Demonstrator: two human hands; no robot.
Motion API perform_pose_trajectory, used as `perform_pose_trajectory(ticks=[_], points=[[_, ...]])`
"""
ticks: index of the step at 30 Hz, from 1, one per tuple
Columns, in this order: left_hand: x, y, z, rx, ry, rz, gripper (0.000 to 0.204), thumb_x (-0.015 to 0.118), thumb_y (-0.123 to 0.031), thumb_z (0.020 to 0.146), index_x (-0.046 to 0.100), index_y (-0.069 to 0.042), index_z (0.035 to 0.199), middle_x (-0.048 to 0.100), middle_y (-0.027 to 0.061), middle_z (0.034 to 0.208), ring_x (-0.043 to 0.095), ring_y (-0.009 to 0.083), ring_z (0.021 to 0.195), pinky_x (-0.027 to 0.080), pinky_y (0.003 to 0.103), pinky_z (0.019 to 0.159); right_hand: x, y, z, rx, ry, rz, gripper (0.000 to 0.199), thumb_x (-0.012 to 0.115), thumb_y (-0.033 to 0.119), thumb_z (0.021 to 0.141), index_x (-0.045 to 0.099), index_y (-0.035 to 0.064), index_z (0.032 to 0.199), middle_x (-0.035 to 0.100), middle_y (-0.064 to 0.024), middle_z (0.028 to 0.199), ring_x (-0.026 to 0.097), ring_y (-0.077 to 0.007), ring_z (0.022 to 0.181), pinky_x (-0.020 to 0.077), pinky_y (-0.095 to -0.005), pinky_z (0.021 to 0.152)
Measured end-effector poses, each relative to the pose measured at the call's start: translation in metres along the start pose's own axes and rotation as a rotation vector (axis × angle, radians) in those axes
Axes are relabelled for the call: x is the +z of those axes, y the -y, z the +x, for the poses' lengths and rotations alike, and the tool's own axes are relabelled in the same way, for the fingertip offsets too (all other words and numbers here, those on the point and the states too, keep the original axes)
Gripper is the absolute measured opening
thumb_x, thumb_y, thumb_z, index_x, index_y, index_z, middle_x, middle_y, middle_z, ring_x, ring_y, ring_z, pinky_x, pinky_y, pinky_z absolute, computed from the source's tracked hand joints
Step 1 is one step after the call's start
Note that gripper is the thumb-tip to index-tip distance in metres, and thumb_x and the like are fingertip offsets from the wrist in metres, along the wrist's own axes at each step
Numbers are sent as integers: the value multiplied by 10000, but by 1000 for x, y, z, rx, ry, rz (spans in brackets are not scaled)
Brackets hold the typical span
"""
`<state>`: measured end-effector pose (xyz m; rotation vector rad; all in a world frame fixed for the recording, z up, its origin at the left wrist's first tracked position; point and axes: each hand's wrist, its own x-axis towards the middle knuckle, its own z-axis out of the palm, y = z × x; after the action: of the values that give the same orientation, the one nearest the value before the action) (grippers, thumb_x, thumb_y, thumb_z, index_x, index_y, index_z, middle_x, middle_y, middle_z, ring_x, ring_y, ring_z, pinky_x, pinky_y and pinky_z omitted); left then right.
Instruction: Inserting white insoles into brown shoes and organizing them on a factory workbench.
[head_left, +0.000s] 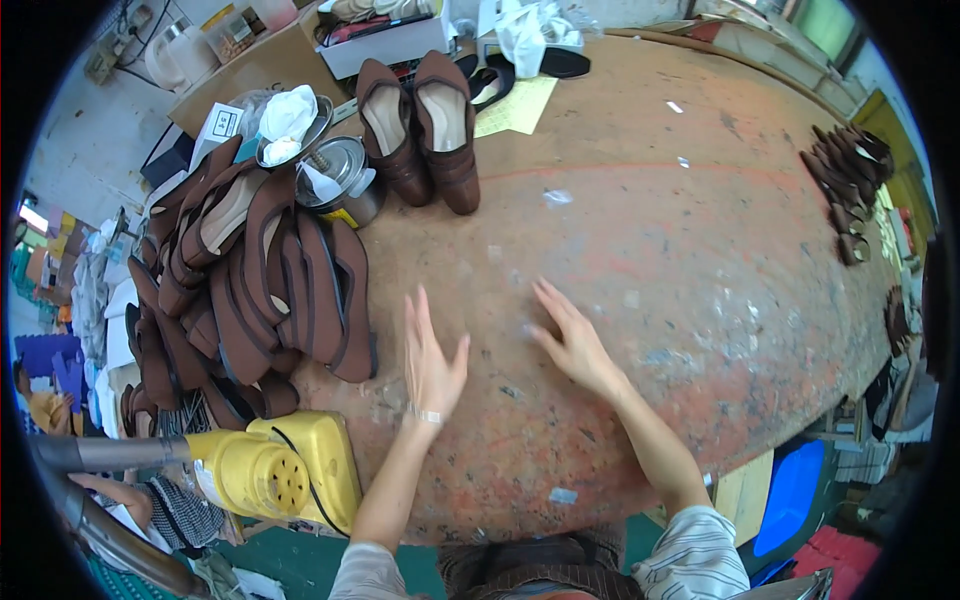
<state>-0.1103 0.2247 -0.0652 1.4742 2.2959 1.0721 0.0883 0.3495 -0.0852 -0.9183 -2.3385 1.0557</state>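
Observation:
Both my hands hover over the worn brown worktable [620, 260], and neither holds anything. My left hand [432, 365] has its fingers stretched out and its thumb apart, close to the right side of a heap of brown shoes [245, 270]. Farther right, my right hand [575, 340] is open too, its fingers pointing up and left, slightly blurred. Beyond my left hand, a pair of brown shoes [448, 130] stands side by side with the toes away from me. Pale insoles show inside them.
A yellow machine [300, 470] sits at the near left edge. Behind the heap are a metal can [345, 185] and a bowl with white cloth [290, 120]. Yellow paper [520, 105] lies at the back; more brown shoes [845, 180] line the far right. A blue bin [790, 495] is below.

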Motion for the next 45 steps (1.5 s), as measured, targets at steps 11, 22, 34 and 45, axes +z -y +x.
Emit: perform_pose_trajectory(ticks=[11, 22, 34, 45], points=[[-34, -20, -241, 154, 338, 325, 765, 623, -385, 894, 287, -86, 1514, 126, 283, 1571, 107, 479, 1448, 95, 631, 1143, -1, 17, -304, 387, -604, -571, 505, 558, 200, 889, 503, 112, 1383, 409, -114, 1499, 297, -370, 1416, 173, -541, 1147], [-6, -5, -258, 169, 188, 571, 606, 423, -472, 990, 379, -128, 1487, 201, 226, 1579, 161, 397, 1467, 99, 594, 1158, 17, -9, -317, 247, -905, -521, 523, 491, 117, 732, 677, 167, 1218, 575, -32, 1376, 409, -333, 1363, 229, -495, 1123], [3, 11, -251, 293, 198, 585, 532, 343, -466, 1028, 437, -161, 1454, 308, 182, 1550, 260, 408, 1429, 203, 605, 1121, 31, -23, -319, 192, -1059, -425, 470, 592, 115, 686, 688, 160, 1143, 572, -24, 1364, 442, -308, 1320, 285, -518, 1136], [27, -16, -233, 418, 110, 704, 569, 369, -520, 1009, 434, -159, 1444, 397, 137, 1494, 353, 377, 1377, 256, 607, 1087, 8, -143, -563, 900, -1959, 970, 657, 751, 250, 780, 496, 13, 1337, 554, -171, 1318, 526, -272, 1223, 407, -381, 1034]])
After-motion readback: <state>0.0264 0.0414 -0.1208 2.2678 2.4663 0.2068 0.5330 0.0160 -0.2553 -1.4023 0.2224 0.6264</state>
